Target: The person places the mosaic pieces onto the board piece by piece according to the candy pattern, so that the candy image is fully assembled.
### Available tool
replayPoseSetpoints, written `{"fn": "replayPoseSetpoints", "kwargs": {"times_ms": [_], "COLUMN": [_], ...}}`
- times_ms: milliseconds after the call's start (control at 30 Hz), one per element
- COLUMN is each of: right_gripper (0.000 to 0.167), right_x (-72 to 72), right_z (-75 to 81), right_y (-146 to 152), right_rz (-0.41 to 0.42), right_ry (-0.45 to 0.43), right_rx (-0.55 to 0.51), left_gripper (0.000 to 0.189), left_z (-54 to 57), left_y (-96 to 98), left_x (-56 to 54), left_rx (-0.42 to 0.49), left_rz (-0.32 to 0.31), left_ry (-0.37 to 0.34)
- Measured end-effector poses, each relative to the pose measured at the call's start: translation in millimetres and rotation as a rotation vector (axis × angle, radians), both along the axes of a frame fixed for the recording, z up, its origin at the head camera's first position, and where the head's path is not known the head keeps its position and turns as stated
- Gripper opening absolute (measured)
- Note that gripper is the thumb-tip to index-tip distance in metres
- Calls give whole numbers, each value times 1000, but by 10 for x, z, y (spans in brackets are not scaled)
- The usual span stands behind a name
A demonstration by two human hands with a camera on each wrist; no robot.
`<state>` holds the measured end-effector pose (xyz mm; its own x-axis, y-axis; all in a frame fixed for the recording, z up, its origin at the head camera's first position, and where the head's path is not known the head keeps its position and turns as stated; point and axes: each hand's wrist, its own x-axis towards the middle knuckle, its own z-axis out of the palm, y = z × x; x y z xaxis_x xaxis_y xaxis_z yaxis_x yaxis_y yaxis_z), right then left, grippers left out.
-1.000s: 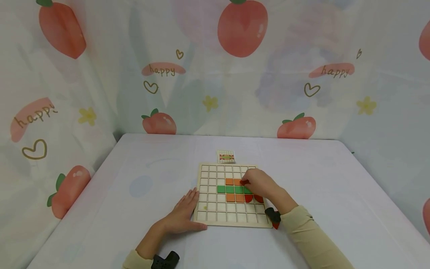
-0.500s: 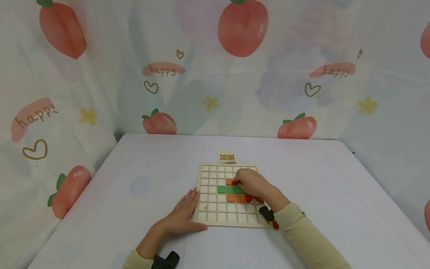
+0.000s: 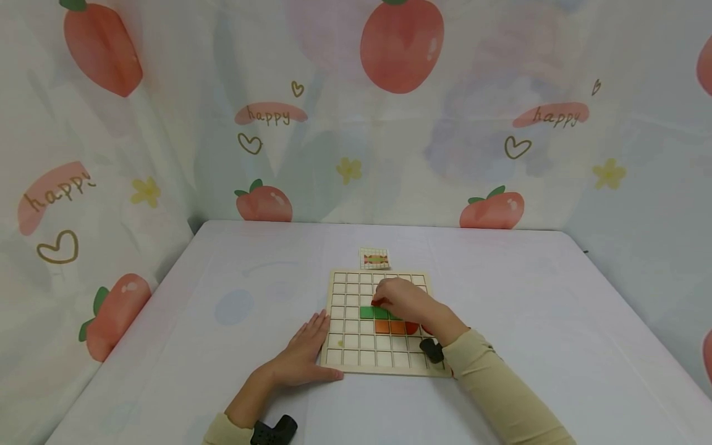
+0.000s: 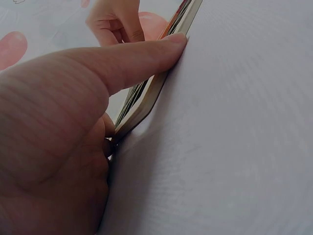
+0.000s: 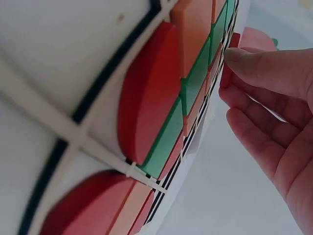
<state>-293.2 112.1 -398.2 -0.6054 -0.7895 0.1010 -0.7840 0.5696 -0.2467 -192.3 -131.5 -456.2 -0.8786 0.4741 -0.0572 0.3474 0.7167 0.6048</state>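
Note:
A wooden grid board (image 3: 347, 355) lies on the white table. It holds a row of green tiles (image 3: 371, 313), orange tiles (image 3: 389, 327) and a red half-round (image 3: 412, 328). My right hand (image 3: 381, 301) hovers over the board's upper middle and pinches a small red piece (image 3: 376, 302) just above the green row. In the right wrist view the red piece (image 5: 228, 66) sits between thumb and fingers beside the green tiles (image 5: 195, 81). My left hand (image 3: 305, 349) lies flat against the board's left edge. Its thumb (image 4: 142, 58) runs along the board's front edge (image 4: 146, 100).
A small pattern card (image 3: 374, 259) lies just beyond the board's far edge. A peach-print cloth backdrop (image 3: 400, 123) encloses the table on the far and side walls. Black wrist-camera mounts (image 3: 272, 431) sit on both forearms.
My right hand has slid leftward over the board with the red piece, now covering the upper orange tiles. The left hand has stayed put.

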Motion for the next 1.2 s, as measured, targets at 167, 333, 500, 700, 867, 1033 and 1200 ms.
{"fn": "replayPoseSetpoints", "kwargs": {"times_ms": [167,333,500,700,867,1033,1200], "right_gripper": [13,14,14,15,16,16,15], "right_x": [-29,-43,-51,-63,-51,-43,-54], "right_z": [-32,-38,-29,-41,-57,-52,-54], "right_y": [-35,-90,-141,-182,-193,-194,-193], "right_rz": [-7,-5,-6,3,0,-2,5], "right_ry": [-12,-45,-52,-48,-62,-62,-52], "right_rx": [6,0,16,23,24,17,17], "left_gripper": [108,108,109,109,109,109,108], "left_z": [1,6,3,-2,-13,-17,-21], "left_y": [0,0,-1,-3,3,-2,-8], "left_x": [-2,-3,-4,-5,-7,-10,-13], "left_rx": [-5,-7,-6,-7,-12,-9,-11], "left_rz": [1,4,6,9,6,4,4], "left_ry": [-3,-7,-9,-6,-9,-7,-1]}}
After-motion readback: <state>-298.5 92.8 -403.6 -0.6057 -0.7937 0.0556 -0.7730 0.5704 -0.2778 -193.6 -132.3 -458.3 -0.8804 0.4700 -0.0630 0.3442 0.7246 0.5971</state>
